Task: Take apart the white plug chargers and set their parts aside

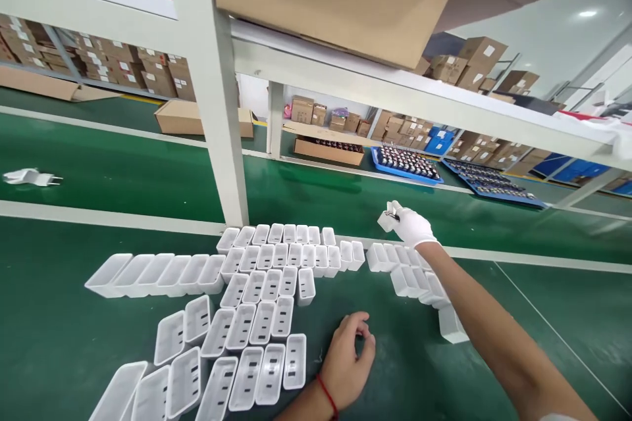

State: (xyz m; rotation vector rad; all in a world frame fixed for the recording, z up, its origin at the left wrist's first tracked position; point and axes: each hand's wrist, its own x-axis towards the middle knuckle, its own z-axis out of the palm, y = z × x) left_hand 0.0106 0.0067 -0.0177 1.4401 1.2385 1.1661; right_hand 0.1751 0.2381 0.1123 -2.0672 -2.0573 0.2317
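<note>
My right hand (413,226), in a white glove, reaches over the far side of the green tabletop. Its fingers are closed on a small white plastic case (386,221), with a dark piece by the fingertips. My left hand (349,358) is bare and has a red string at the wrist. It rests low over the green surface, fingers loosely curled, a gap beside the thumb and nothing visible in it. To its left stand rows of open white plastic cases (241,325), many with dark slots in the bottom. More white cases (412,281) stand under my right forearm.
A white post (224,145) rises at the back edge, carrying a shelf with a large cardboard box (336,0). Beyond, blue trays (407,164) of small parts and a long carton (328,150) lie on another green surface. A white plug-like item (30,177) lies far left.
</note>
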